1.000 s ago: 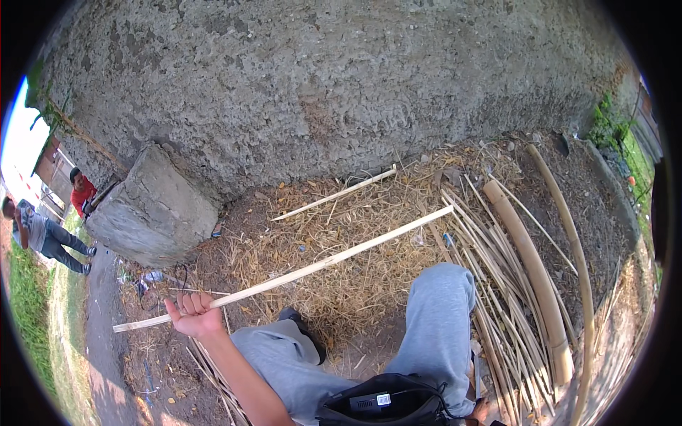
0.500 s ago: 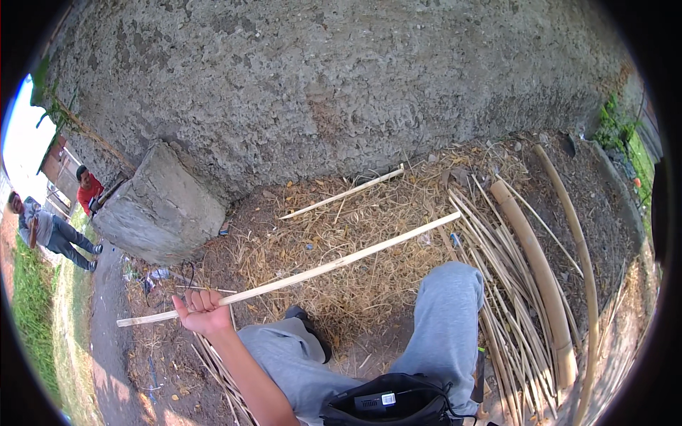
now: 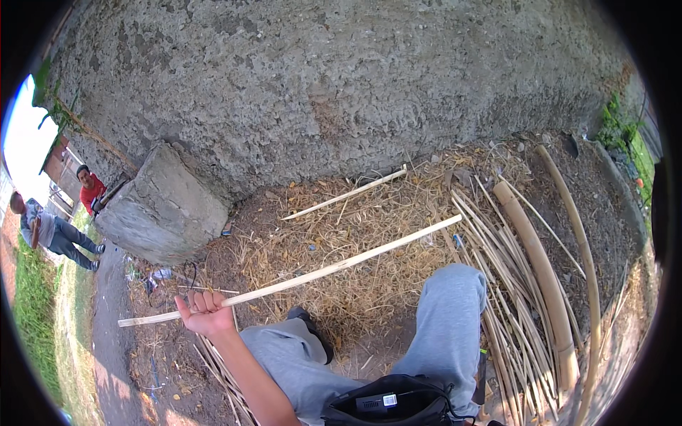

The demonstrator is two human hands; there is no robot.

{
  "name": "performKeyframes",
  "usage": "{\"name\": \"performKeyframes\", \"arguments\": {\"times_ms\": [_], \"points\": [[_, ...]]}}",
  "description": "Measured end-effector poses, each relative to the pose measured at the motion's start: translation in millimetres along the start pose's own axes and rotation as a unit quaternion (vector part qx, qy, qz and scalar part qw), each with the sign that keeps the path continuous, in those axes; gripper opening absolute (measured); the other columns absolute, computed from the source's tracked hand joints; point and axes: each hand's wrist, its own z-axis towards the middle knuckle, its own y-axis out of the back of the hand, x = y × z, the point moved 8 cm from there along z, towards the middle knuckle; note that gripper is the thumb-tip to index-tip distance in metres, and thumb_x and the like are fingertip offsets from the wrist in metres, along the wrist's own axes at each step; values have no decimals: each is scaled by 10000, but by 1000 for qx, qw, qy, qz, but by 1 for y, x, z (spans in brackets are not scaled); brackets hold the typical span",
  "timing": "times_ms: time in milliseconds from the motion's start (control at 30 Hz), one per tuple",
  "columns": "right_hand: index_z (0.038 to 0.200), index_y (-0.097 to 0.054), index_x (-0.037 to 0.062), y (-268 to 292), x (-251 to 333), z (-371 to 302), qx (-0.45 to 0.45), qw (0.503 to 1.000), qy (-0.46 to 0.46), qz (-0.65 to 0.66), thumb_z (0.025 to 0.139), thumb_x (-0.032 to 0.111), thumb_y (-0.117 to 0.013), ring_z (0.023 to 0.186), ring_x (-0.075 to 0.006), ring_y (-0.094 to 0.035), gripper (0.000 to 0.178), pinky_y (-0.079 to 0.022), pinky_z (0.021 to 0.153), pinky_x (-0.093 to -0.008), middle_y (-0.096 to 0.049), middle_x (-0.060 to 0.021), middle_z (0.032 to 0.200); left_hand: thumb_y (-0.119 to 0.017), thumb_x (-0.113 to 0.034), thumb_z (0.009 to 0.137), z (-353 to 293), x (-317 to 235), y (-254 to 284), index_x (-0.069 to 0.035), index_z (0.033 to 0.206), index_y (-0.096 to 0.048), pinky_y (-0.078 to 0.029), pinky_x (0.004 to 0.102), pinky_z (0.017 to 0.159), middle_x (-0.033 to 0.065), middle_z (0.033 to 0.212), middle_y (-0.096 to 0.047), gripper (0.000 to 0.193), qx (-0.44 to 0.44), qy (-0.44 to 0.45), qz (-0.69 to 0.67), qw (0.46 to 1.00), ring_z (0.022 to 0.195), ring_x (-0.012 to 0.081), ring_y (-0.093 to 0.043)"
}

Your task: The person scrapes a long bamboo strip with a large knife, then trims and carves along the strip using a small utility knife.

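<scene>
A long pale bamboo strip point(image 3: 341, 265) slants across the view above my knees, its right end higher than its left. My left hand point(image 3: 207, 314) is closed around it near its left end, fingers curled over the top. The strip's far right end sits over the near edge of a pile of thin bamboo strips point(image 3: 515, 319). My right hand is out of view. Another pale strip point(image 3: 344, 194) lies on the shavings-strewn ground point(image 3: 355, 298) near the wall.
A rough grey wall point(image 3: 355, 78) rises ahead, with a concrete block point(image 3: 160, 209) at left. At right lie a thick bamboo piece point(image 3: 536, 277) and a bent pole point(image 3: 579, 241). More strips point(image 3: 224, 376) lie beside my left leg. Two people point(image 3: 60, 231) are at far left; a black pouch point(image 3: 391, 403) sits at my lap.
The whole view has shifted very slightly. My left hand keeps its grip on the bamboo strip, and the strip stays in nearly the same position.
</scene>
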Motion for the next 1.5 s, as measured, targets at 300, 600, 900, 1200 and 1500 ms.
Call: {"name": "performKeyframes", "arguments": {"times_ms": [300, 600, 900, 1200, 1500], "points": [[780, -558, -44, 0, 6, 3, -8, 1000, 2, 16, 997, 366, -577, 586, -325, -530, 465, -404, 579, -477, -501, -205, 599, -481, -441, 1001, -2, 2, -3, -188, 620, -264, -103, 281, 426, -55, 466, -153, 506, -17, -3, -8, 1000, 431, 91, -93], [776, -561, -48, 71, 103, 2, -150, 951, 117, 245, 999, 370, -575, 581, -317, -524, 474, -404, 574, -474, -493, -206, 592, -473, -438, 1002, 3, -3, 4, -187, 614, -271, -106, 282, 430, -53, 465, -150, 505, -7, -2, -34, 999, 427, 94, -92], [1316, -501, 22, 279, 507, -122, 212, 578, 388, 685, 1068, 284, -455, 620, -71, -435, 364, -525, 671, -310, -511, -26, 934, -447, -414, 1013, 40, 11, -38, -180, 613, -263, -112, 292, 437, -41, 490, -153, 499, -26, -3, -98, 995, 439, 109, -105], [1257, -459, -20, 273, 638, -269, 380, 493, 415, 663, 1082, 295, -399, 496, -52, -379, 364, -576, 564, -301, -637, -226, 1193, -417, -364, 1019, 71, 37, -44, -169, 589, -263, -112, 304, 445, -38, 485, -134, 496, -12, 54, -164, 985, 434, 116, -99], [1121, -525, 3, 217, 627, -192, 296, 568, 226, 734, 1067, 270, -465, 740, -123, -610, 278, -567, 865, -406, -693, -163, 980, -774, -263, 844, 18, 46, -52, 19, 1339, -352, -261, 458, 1086, 208, 1316, -373, 708, -256, -284, 693, 612, 1303, 331, -272]]}}
